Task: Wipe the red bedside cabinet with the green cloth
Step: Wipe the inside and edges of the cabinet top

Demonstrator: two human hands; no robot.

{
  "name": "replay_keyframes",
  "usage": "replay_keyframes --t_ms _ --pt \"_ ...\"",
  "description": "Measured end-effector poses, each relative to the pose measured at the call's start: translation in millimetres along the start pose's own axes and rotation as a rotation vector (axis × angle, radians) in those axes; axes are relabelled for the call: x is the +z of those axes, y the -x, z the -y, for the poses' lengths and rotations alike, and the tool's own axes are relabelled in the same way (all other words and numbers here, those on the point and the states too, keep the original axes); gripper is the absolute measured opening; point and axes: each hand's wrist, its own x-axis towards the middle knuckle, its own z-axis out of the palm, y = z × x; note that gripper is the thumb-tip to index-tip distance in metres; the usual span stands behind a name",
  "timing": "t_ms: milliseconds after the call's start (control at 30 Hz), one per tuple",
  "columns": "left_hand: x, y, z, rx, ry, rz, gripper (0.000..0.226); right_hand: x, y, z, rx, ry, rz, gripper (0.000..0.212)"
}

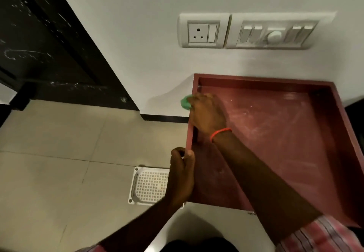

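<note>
The green cloth (185, 103) is clamped in the right hand (206, 113) at the red bedside cabinet's (275, 133) left rim. The left hand (182, 170) is closed on that rim lower down. Wiping is under way; dusty inner surface probably follows.

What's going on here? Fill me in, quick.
A person is wiping the red bedside cabinet. The right hand presses a bunched green cloth against the cabinet's left rim near the back corner, while the left hand grips the same rim closer to the front. The recessed top shows pale dusty smears. A white perforated tray lies on the tiled floor beside it.
</note>
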Motion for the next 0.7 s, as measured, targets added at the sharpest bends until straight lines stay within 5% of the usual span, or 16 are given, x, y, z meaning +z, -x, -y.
replay_keyframes --t_ms 233,300,433,700 --pt "2 -45 -1 0.089 0.088 0.127 0.018 11 -40 -7 0.203 -0.073 -0.091 0.028" --pt "9 -64 -18 0.113 0.157 0.133 0.03 8 -46 -12 0.234 -0.196 -0.09 0.03" --pt "4 -72 -34 -0.05 0.305 0.179 0.089 7 -13 6 0.278 -0.344 -0.058 0.033" --pt "-12 -77 -28 -0.27 0.715 0.021 0.102 6 147 86 0.238 -0.66 -0.047 0.035"
